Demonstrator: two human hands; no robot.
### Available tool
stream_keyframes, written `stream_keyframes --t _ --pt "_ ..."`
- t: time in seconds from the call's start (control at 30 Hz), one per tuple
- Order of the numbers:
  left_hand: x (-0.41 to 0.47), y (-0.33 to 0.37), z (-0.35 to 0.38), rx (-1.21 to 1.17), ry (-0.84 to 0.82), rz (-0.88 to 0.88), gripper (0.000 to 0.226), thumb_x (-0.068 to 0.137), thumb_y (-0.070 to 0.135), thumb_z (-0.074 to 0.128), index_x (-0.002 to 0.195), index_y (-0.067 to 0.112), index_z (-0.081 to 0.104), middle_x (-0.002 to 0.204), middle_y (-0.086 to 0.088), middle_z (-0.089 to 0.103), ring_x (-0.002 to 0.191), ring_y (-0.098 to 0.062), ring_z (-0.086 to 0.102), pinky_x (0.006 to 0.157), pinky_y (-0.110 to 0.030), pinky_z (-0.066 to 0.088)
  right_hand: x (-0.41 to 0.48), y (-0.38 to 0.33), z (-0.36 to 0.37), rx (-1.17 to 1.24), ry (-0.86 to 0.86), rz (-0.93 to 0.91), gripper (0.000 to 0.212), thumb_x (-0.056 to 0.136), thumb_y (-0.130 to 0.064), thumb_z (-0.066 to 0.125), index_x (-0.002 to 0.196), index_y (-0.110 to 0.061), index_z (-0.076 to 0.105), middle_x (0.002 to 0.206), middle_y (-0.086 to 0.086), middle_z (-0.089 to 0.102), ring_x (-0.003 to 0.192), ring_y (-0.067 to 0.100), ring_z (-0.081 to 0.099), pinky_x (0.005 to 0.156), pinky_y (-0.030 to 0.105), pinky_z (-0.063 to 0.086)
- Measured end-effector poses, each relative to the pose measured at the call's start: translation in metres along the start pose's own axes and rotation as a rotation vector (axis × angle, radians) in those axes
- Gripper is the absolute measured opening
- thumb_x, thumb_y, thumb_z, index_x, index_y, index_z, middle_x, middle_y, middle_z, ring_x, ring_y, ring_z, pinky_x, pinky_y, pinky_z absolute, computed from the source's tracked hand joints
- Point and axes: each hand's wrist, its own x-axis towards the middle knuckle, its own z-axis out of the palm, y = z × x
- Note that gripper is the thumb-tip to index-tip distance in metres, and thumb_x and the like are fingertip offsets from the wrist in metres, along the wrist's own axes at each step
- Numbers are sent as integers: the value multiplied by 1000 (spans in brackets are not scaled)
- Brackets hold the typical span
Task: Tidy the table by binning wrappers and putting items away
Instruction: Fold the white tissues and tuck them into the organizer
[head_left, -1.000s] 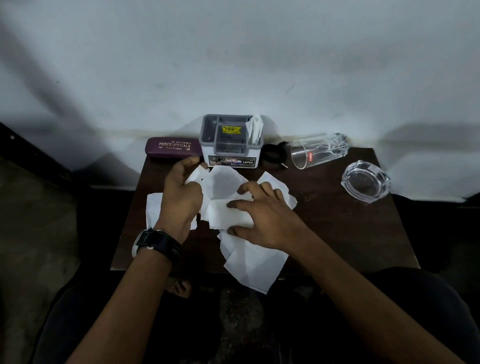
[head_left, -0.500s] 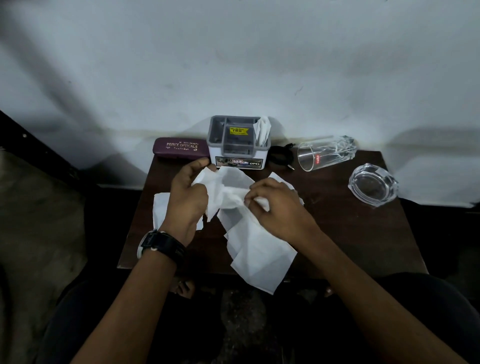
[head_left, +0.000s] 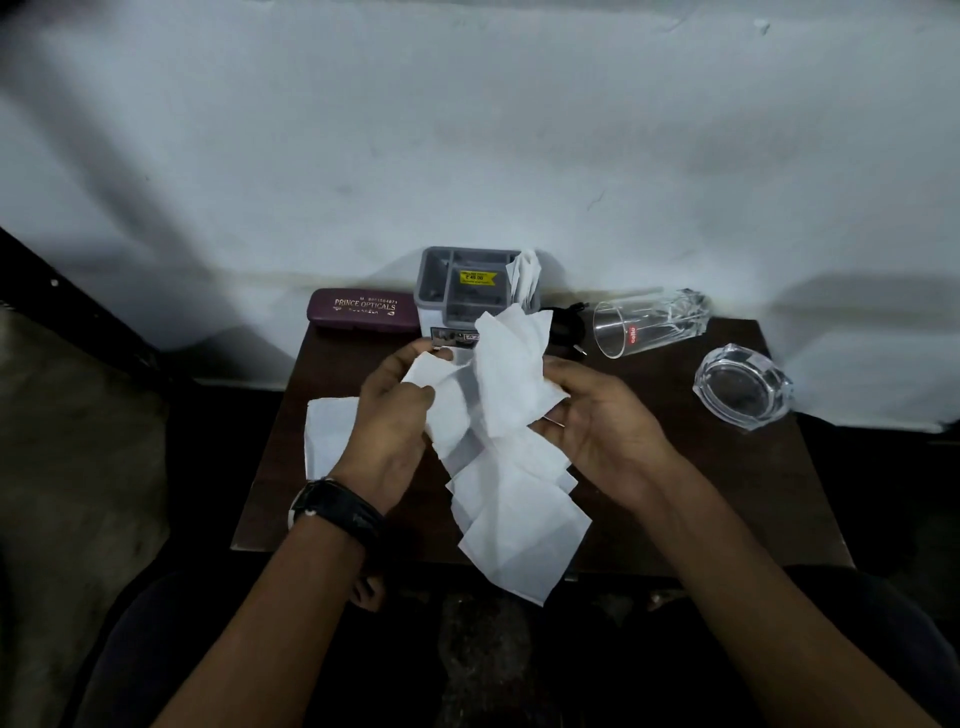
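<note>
White wrappers (head_left: 511, 384) in tight grip of L hand (head_left: 387, 426) & R hand (head_left: 602, 415), above table (head_left: 727, 493).

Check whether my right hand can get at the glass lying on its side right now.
Probably yes for the path: bare table lies between the right hand and the glass. But its fingers are holding the white tissues, so they'd need letting go first.

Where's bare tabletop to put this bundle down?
Front right of the table, bordered by the ashtray, the front edge and the right hand. Crowded: the back edge, with spectacle case, organiser and tipped glass; a loose sheet covers the left; the left hand shares the papers mid-table.
</note>
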Motion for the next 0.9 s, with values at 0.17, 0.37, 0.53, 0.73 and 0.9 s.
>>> stream_keyframes --t 0.17,0.37,0.53,0.73,0.9 --pt "1 -1 8 -87 -41 -83 54 90 -20 34 111 14 71 107 -8 76 97 -25 71 82 -36 59 -6 0 7 233 -139 89 42 100 -16 55 138 -1 58 136 17 65 132 32 59 113 46 46" --pt "3 -2 11 -296 -87 -213 41 100 -6 42 131 7 64 132 -14 69 115 -27 68 98 -44 56 -5 -1 8 209 -80 86 45 97 -15 59 139 1 57 138 19 64 134 34 56 107 45 50" --pt "0 2 14 -428 -63 -247 31 104 6 48 133 5 61 133 -15 69 122 -29 66 105 -50 51 -7 0 10 175 -83 69 46 94 -16 59 137 2 58 136 19 65 130 34 60 106 46 52" --pt "-3 3 16 -366 -91 -282 38 100 -5 36 98 0 73 100 -17 73 86 -23 70 81 -33 58 -15 -13 13 278 -240 16 38 88 -16 59 122 -1 69 134 19 65 123 33 64 102 48 54" --pt "-8 3 22 -337 -152 -304 36 85 -15 38 98 -3 68 100 -16 72 86 -26 70 90 -38 56 0 -2 10 28 6 -68 34 99 -13 55 126 5 64 129 26 66 117 41 66 93 44 58"
